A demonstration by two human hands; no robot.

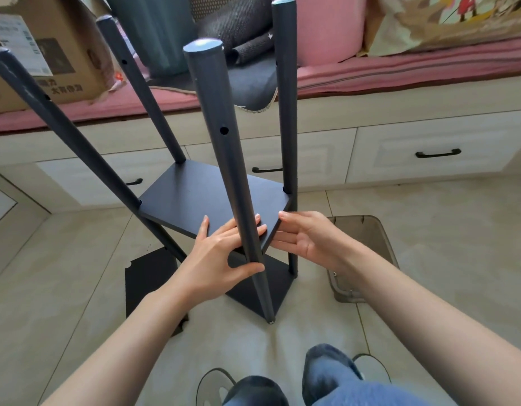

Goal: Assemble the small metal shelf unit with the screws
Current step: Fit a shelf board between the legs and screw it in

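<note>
Left of the near pole (224, 159), a loose black panel (149, 281) lies flat on the floor. My left hand (221, 259) wraps that pole low down, thumb in front, fingers spread flat on the middle shelf (194, 200). Right of the pole, my right hand (306, 238) is relaxed, fingertips at the shelf's corner edge. I'd judge the frame light, stiff and wobbly until screwed, so poles near a shelf give the steadiest hold.
</note>
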